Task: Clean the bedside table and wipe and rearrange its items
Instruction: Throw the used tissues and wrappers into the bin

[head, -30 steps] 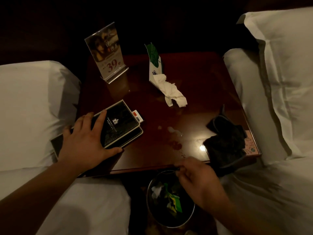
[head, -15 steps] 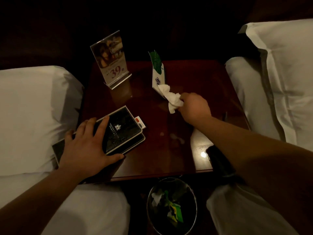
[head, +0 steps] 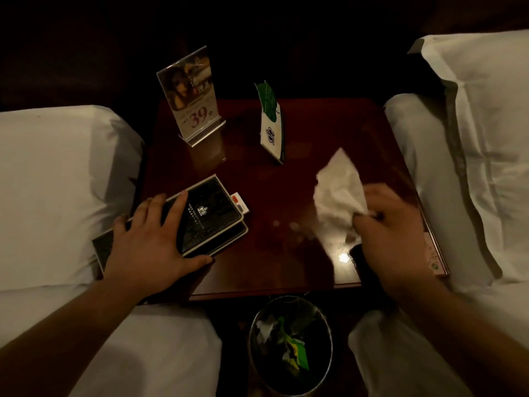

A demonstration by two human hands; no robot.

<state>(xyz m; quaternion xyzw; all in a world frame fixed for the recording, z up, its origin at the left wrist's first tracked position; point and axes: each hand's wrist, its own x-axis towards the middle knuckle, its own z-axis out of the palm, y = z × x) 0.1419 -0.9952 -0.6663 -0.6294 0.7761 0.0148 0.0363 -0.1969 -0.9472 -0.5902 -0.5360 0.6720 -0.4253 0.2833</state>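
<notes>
White crumpled tissue (head: pixel 339 193) is pinched by the right hand (head: pixel 392 236) over the front right of the bedside table (head: pixel 329 124). Dark folders (head: pixel 211 216) are pressed flat under the spread fingers of the left hand (head: pixel 148 245). Droplets (head: pixel 292 224) may be smeared by the thin tissue, and the standing card (head: pixel 270 133) toppled by a wide sweep.

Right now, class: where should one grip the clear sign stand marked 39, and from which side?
Probably pinch the clear sign stand at its panel's top edge, from above: the thin panel stands nearly upright with nothing crowding it; its base lies flat on the table.
</notes>
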